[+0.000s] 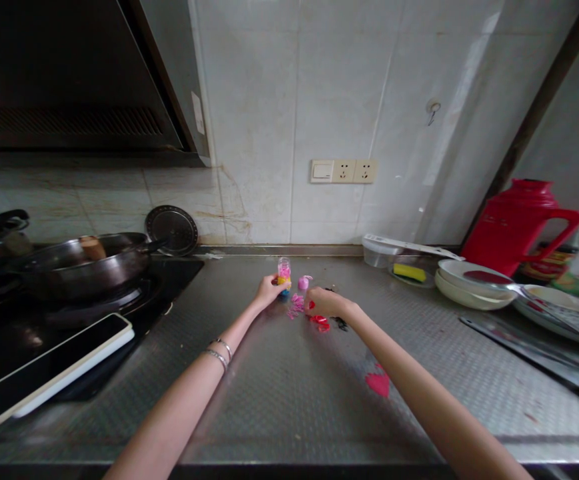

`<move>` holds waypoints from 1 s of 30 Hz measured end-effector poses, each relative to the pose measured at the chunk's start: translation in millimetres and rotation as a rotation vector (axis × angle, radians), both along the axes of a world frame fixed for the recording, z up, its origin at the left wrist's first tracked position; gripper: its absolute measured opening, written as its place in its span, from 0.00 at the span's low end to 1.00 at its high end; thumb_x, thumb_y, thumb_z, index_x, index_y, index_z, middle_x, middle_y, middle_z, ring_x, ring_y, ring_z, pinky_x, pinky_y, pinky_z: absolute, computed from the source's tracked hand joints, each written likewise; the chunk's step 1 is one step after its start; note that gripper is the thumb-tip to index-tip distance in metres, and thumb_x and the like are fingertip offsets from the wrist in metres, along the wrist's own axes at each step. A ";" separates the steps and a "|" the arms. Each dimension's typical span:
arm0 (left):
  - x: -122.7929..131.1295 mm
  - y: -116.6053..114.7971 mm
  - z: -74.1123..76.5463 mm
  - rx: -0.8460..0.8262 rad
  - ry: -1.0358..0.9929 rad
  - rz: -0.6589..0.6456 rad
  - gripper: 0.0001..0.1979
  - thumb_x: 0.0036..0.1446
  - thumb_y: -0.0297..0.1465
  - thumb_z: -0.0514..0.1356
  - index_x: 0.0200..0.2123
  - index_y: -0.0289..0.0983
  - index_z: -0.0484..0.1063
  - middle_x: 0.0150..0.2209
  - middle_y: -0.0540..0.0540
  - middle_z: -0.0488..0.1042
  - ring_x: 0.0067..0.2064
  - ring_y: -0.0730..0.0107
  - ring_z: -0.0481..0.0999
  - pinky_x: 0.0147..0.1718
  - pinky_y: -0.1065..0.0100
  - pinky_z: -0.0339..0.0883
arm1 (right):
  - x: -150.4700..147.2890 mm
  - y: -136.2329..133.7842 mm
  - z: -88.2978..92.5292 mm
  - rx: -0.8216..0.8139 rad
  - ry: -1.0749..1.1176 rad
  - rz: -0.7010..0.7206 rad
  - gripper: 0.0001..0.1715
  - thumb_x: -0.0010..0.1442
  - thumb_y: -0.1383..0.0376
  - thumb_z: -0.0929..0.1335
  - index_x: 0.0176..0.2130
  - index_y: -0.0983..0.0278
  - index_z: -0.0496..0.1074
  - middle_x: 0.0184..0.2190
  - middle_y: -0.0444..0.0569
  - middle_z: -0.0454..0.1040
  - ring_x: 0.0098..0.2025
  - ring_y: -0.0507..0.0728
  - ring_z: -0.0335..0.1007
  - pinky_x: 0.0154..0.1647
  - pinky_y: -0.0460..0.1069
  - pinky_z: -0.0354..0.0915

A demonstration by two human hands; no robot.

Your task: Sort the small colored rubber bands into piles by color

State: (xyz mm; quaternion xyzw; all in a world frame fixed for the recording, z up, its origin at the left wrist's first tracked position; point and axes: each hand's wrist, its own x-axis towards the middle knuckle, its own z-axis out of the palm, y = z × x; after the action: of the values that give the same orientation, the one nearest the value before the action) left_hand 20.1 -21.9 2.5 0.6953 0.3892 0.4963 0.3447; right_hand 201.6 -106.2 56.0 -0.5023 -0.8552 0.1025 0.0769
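Note:
My left hand [269, 290] is wrapped round a small clear jar [284, 267], upright on the steel counter. Its contents show in pink, yellow and blue layers. Just right of the jar sits a pink rounded cap [304, 283] with a loop. My right hand [326, 303] is closed, fingertips pointing down, with a bit of red at them that looks like small rubber bands. Below it lies a red pile [320, 323] of such pieces. A pink pile [296, 305] lies between my hands, and a black pile [340, 324] is partly hidden by my right wrist.
A phone-like device [54, 363] lies at the left by the hob, where a pan [89, 267] stands. On the right are a yellow sponge [409, 273], stacked bowls [474, 293], a knife [524, 347] and a red thermos [514, 227]. A red patch [378, 383] marks the counter.

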 end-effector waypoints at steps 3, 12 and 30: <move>-0.1 -0.6 0.5 0.001 0.006 0.001 0.18 0.40 0.36 0.63 0.35 0.31 0.73 0.33 0.42 0.76 0.33 0.65 0.74 0.33 0.67 0.66 | 1.7 4.0 -0.6 -0.027 0.032 0.086 0.08 0.44 0.72 0.62 0.20 0.67 0.70 0.17 0.43 0.67 0.21 0.48 0.58 0.23 0.42 0.53; 0.6 -0.5 1.5 0.006 0.018 -0.003 0.17 0.41 0.35 0.63 0.35 0.31 0.73 0.32 0.43 0.76 0.32 0.66 0.73 0.33 0.68 0.66 | 1.4 19.9 6.8 -0.002 0.239 0.109 0.11 0.46 0.70 0.62 0.25 0.70 0.73 0.19 0.42 0.67 0.23 0.48 0.58 0.24 0.41 0.53; 0.2 4.5 -4.4 0.023 0.018 -0.010 0.20 0.41 0.37 0.63 0.36 0.30 0.73 0.34 0.40 0.76 0.33 0.65 0.74 0.35 0.66 0.66 | -3.3 27.9 -7.9 0.086 0.145 -0.109 0.19 0.49 0.63 0.64 0.41 0.66 0.72 0.38 0.52 0.73 0.39 0.55 0.68 0.39 0.44 0.60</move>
State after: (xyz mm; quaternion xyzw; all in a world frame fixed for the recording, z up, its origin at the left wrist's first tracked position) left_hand 20.3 -17.4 -1.9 0.7055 0.3831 0.4928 0.3357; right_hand 198.3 -78.3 48.1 -0.5354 -0.8225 0.0972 0.1655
